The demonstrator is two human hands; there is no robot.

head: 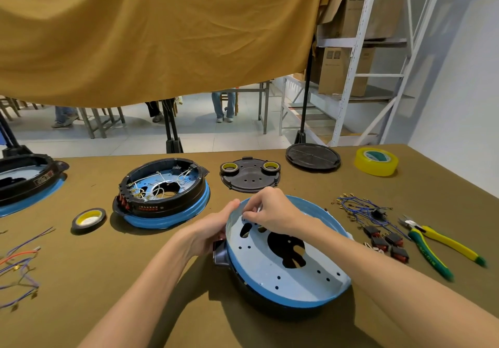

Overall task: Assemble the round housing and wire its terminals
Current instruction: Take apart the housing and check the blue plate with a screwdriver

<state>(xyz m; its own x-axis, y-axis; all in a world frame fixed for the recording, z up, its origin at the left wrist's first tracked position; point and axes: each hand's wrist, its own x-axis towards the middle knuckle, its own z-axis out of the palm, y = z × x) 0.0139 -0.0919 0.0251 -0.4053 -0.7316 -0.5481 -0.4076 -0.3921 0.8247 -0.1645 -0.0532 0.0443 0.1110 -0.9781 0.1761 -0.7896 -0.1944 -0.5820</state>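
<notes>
Head view, looking down at a table (113, 261) covered in olive-brown cloth. Close to the viewer, right of centre, sits the housing (286, 274), a round pale-blue pan with a darker blue rim over a black base, tilted so its far-left edge is raised. Its floor has one large cut-out, two smaller oval holes and scattered small holes.

The left hand (213, 229) grips the housing's left rim, fingers curled around the edge (thumb on top of the rim). The right hand (270, 210) reaches over the far rim, fingers bent and pinching a small pale part against the inside wall; what that part is cannot be told.

Left of it, further back, is a second housing (162, 193), already fitted with a black ring and white wires inside. A third housing (27, 180) is cut off by the left edge. Between these two, nearer the viewer, lies a black tape roll (88, 219).

At the back are a black plate (249, 175) carrying two small tape rolls, a round black lid (313, 157) and a yellow tape roll (376, 161).

Right of the housing lie blue wires (359, 208), red and black switches (386, 242) and yellow-handled pliers (432, 242). Loose wires (20, 266) lie at the left edge.

A mustard cloth (162, 31) hangs overhead behind the table.
</notes>
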